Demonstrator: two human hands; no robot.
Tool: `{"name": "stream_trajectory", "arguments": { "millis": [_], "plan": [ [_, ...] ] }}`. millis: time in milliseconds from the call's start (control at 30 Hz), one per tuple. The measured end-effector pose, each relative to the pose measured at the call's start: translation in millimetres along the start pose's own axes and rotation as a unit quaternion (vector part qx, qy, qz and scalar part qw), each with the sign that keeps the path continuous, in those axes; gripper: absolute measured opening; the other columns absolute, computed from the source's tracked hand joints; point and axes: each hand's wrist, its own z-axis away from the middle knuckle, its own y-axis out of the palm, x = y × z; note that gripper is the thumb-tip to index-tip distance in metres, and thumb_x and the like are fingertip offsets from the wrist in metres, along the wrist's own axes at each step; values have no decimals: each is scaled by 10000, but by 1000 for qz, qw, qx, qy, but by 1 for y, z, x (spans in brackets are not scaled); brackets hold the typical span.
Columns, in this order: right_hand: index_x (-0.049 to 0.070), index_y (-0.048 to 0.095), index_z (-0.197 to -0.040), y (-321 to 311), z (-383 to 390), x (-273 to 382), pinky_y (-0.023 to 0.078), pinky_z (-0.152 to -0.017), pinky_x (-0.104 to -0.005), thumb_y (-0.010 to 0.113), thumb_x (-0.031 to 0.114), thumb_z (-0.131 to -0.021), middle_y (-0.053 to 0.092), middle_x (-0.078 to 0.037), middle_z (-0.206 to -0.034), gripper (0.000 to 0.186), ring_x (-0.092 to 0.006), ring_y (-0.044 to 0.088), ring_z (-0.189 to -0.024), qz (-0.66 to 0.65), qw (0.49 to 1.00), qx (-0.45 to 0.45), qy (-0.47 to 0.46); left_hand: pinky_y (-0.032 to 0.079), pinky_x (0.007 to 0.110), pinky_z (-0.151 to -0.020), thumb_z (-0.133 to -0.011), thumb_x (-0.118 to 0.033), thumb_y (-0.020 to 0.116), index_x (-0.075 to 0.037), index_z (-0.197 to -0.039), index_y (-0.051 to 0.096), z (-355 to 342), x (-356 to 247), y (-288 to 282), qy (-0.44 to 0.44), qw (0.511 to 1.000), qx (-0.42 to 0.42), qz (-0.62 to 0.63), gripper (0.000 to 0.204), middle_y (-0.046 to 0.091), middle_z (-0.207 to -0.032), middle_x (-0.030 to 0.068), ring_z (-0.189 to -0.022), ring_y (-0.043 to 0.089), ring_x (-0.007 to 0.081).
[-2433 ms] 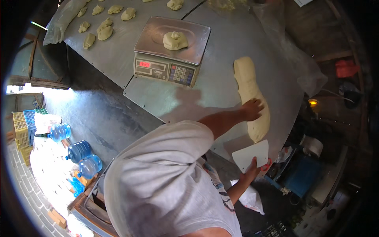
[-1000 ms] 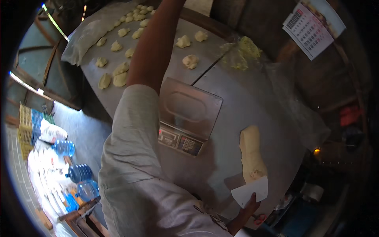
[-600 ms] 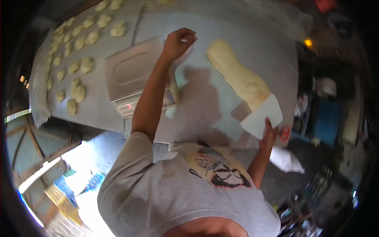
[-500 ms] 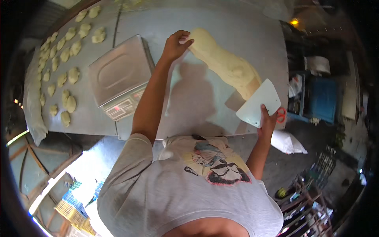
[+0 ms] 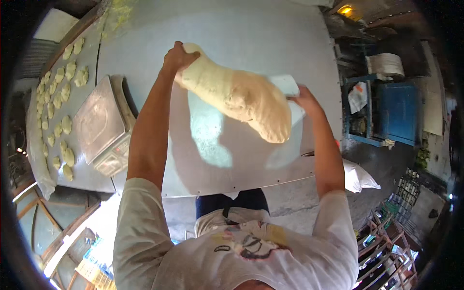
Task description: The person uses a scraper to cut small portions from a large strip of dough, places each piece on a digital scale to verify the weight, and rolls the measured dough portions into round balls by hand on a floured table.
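Observation:
A long, pale slab of dough (image 5: 229,96) is raised over the metal table (image 5: 232,29), stretched diagonally between my hands. My left hand (image 5: 181,58) is closed on its narrower far-left end. My right hand (image 5: 302,99) grips a white flat scraper (image 5: 285,82), whose blade is partly hidden behind the dough's wider right end. The digital scale (image 5: 101,118) stands left of my left forearm, its steel pan bare. Many small irregular dough pieces (image 5: 65,124) lie scattered beyond it at the table's left side.
Translucent plastic sheeting (image 5: 41,169) runs along the left edge. Off the table's right side stand a blue cabinet (image 5: 396,111), a pale round container (image 5: 384,65) and a white sack (image 5: 360,179). Wooden racking (image 5: 384,246) is at lower right, yellow crates (image 5: 89,270) at lower left.
My left hand took hold of the dough's far end and lifted it leftward off the table. The scraper moved up behind the dough. My view has turned, shifting the scale and table leftward.

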Motion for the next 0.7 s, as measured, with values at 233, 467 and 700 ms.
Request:
{"name": "stream_trajectory", "arguments": {
  "millis": [233, 467, 700],
  "plan": [
    [45, 675, -1138, 107, 28, 91, 538, -790, -360, 696, 119, -839, 730, -140, -1007, 309, -214, 704, -864, 307, 921, 137, -198, 475, 387, -983, -670, -126, 806, 11, -1278, 560, 179, 46, 3, 137, 937, 114, 299, 670, 644, -1191, 150, -1097, 610, 268],
    [-5, 674, -1035, 98, 187, 75, 535, -672, -383, 681, 147, -909, 722, -108, -818, 197, -239, 701, -746, 136, 975, -99, -146, 398, 431, -1074, -767, -60, 760, -63, -1317, 509, 360, 200, 45, 97, 968, -230, -33, 605, 410, -1435, 150, -1288, 477, 286],
    [-37, 624, -1175, 162, 200, -77, 514, -849, -336, 692, 152, -907, 697, -126, -1084, 334, -166, 641, -967, 100, 991, 8, 85, 569, 378, -836, -842, -125, 763, -55, -1439, 229, 352, 143, 98, -151, 809, -202, 530, 803, 543, -1228, 163, -1071, 613, 256]
  ]
}}
